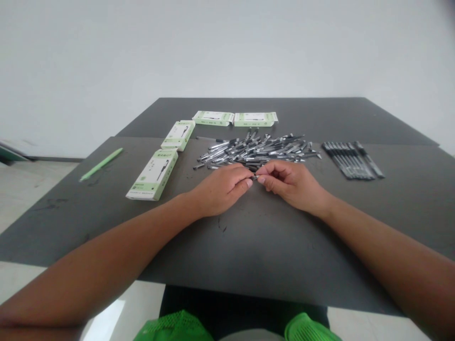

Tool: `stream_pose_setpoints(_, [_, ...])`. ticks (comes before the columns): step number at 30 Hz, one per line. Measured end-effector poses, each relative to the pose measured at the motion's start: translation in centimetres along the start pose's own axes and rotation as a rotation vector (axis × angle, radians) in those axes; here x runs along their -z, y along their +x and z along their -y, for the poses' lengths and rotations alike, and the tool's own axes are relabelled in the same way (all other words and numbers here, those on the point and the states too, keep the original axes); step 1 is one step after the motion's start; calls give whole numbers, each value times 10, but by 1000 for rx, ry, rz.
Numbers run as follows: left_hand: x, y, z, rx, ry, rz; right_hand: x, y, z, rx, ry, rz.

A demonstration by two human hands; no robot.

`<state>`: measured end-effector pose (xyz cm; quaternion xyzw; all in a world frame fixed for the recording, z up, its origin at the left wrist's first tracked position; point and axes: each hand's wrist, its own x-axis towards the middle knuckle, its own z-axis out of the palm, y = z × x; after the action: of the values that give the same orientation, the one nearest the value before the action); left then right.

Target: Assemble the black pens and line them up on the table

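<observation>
My left hand [227, 188] and my right hand [286, 182] meet near the middle of the table, fingertips almost touching. Both pinch a pen [254, 177], of which only a short dark and clear piece shows between the fingers; the remainder is hidden by my hands. Just beyond them lies a loose heap of black and clear pens [263, 149], pointing in mixed directions. To the right, a row of similar pens [346, 161] lies side by side, with one pen [369, 159] slightly apart at its right end.
Green and white pen boxes [152, 175] lie left of the heap, and further boxes [213, 117] lie behind it. A light green pen-shaped item [102, 164] rests at the far left. The dark table [256, 251] has a seam across it and a white wall [227, 47] behind.
</observation>
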<state>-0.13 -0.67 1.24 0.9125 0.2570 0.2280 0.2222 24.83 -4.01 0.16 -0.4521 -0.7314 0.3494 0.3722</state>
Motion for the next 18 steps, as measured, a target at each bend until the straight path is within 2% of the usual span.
stream_pose_setpoints(5, [-1, 0, 0, 61, -17, 55, -1, 0, -2, 6, 12, -4])
stream_pose_setpoints(13, [-3, 1, 0, 146, -28, 68, -2, 0, -17, -10, 44, 19])
stream_pose_setpoints(18, [-1, 0, -1, 141, -28, 74, -4, 0, -18, -50, 92, 31])
